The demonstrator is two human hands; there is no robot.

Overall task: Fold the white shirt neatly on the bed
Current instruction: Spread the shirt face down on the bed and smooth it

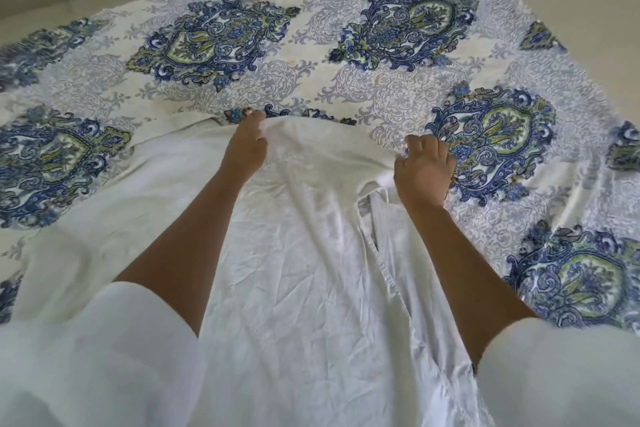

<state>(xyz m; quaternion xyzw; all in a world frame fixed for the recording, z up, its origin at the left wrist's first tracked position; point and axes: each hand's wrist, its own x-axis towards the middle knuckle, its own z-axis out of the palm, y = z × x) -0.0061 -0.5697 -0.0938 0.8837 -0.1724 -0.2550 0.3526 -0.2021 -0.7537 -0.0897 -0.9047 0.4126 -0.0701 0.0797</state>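
1. A person leans over the bed [398, 45], both bare forearms stretched toward 12 o'clock across the white shirt [294, 253], which lies crumpled over the patterned bedspread from the near edge of the view to about mid-frame.
2. The left hand [244, 146] pinches the shirt's far edge at roughly 11 o'clock, fingers closed on a raised ridge of cloth; the right hand [424, 170], at about 1 o'clock, grips the same edge where the fabric bunches beside a hemmed opening.
3. The step in hand appears to be spreading the garment flat before any fold is made; no fold is yet visible.
4. The shirt's long axis runs from 6 o'clock to 12 o'clock, the held end pointing away from the person. Which end that is, collar or hem, cannot be told.
5. The next move likely calls for an even pull by both hands toward 12 o'clock, then smoothing out the creases, so that the opening at 1 o'clock lies closed and straight.
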